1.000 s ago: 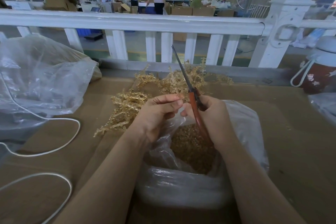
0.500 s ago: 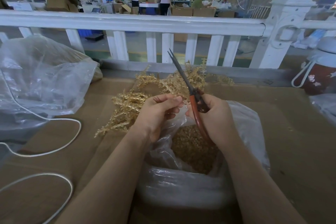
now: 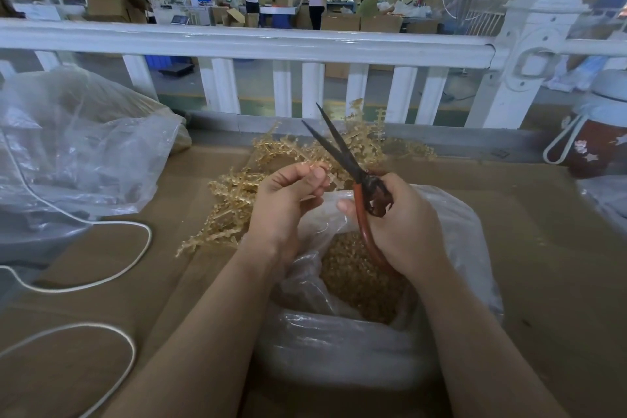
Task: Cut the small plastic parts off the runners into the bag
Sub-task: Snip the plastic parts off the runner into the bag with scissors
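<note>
My left hand (image 3: pixel 288 204) pinches a thin, translucent amber runner (image 3: pixel 317 166) between thumb and curled fingers; most of it is hidden behind my knuckles. My right hand (image 3: pixel 403 224) grips the scissors (image 3: pixel 342 153) by their glossy red-brown handles, whose lower loop disappears under my palm. The dark blades, closed a second ago, now stand apart in a narrow V. Below, the crinkled clear plastic bag (image 3: pixel 356 349) holds small golden cut parts (image 3: pixel 356 278). More spiky runners (image 3: pixel 234 207) lie heaped on the brown cardboard-covered desk (image 3: pixel 543 248), before the white railing (image 3: pixel 237 41).
</note>
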A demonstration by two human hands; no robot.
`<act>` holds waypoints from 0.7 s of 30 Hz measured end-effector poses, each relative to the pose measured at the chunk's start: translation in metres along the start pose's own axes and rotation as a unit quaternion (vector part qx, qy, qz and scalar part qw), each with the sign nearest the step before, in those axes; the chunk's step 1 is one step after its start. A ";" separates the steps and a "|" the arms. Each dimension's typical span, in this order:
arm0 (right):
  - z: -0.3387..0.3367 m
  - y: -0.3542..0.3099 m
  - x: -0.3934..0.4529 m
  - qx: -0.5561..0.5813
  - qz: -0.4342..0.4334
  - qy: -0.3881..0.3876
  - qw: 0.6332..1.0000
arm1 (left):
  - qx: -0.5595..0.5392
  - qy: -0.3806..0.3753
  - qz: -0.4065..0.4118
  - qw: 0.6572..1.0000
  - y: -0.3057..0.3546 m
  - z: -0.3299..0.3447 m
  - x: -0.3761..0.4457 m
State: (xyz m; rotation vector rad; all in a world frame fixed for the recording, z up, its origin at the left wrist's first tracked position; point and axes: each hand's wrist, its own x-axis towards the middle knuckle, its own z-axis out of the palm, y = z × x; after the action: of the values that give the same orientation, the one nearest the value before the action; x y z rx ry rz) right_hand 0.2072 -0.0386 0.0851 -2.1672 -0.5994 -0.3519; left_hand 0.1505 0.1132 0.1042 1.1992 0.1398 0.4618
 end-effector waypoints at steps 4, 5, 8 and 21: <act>0.003 0.005 0.000 -0.059 -0.033 -0.012 0.998 | 0.006 0.007 0.032 0.999 0.000 0.000 0.000; 0.004 0.006 0.000 -0.077 -0.040 -0.010 0.996 | 0.005 0.011 0.038 0.999 0.000 0.000 0.000; 0.005 0.007 -0.001 -0.115 -0.043 0.003 0.992 | 0.007 0.018 0.047 0.999 -0.002 -0.001 0.002; 0.004 0.004 -0.001 -0.166 -0.045 0.032 0.985 | 0.016 0.005 0.047 0.999 -0.008 -0.008 0.008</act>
State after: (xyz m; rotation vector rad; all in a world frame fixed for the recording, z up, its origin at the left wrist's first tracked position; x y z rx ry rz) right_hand 0.2088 -0.0375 0.0800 -2.4399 -0.6394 -0.6042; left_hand 0.1575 0.1215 0.0945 1.2393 0.1004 0.5493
